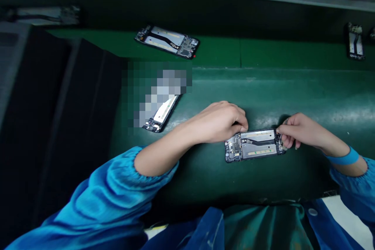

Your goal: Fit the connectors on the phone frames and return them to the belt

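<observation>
On a green mat (205, 172), an open phone (254, 145) lies flat between two hands. The left hand (219, 122) curls onto its top left edge; the right hand (295, 131) pinches its right end (fingertips closed on the frame). Two more phones (167, 41) lie farther back.

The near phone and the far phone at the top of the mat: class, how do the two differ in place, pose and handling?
1. The near phone lies close to the person; the far phone lies at the back of the green mat.
2. The near phone lies almost level across the view; the far phone is tilted, its right end lower.
3. The left hand and right hand touch the near phone's ends; nothing touches the far phone.
Both are opened, showing their insides.
</observation>
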{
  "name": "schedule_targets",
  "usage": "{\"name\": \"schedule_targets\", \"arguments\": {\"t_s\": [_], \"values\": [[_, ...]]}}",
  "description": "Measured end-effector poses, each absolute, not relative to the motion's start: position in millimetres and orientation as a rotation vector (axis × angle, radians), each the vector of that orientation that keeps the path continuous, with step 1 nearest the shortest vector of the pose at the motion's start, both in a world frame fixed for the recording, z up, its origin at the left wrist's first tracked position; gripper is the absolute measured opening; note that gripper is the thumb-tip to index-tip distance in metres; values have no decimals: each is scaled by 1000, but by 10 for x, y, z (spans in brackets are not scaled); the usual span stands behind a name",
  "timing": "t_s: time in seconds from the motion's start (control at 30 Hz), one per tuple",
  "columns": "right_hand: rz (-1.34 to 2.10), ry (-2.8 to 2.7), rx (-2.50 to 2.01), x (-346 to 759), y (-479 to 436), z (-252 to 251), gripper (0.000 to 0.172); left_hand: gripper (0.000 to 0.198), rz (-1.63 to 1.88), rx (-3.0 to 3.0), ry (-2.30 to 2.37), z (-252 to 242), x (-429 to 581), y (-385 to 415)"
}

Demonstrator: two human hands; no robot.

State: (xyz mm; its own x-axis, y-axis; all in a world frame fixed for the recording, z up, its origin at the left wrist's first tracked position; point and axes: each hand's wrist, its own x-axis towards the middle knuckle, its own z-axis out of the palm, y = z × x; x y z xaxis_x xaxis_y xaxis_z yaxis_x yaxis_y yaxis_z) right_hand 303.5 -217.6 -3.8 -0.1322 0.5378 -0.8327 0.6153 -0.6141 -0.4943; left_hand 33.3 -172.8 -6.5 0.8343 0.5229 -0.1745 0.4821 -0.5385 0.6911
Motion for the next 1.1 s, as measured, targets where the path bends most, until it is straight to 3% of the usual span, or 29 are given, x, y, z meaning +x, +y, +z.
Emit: {"name": "schedule_targets", "arguments": {"t_s": [0.3,0.7,0.87,0.97,1.1], "values": [[-1863,1339,2060,3017,-2173,-40,31,29,18,2331,697,-43,821,-1678],[-1865,1374,2125,2996,-2222,-72,30,15,46,2311,843,-69,1036,-1767],[-2086,1690,2173,3207,-2301,71,25,16,78,2454,976,-71,898,-1998],[-1876,2026,2524,3254,-2385,170,30,20,177,2383,922,-53,889,-2029],[-1682,2229,2360,3063,-2506,138,22,16,388,2132,941,20,916,-2040]]}}
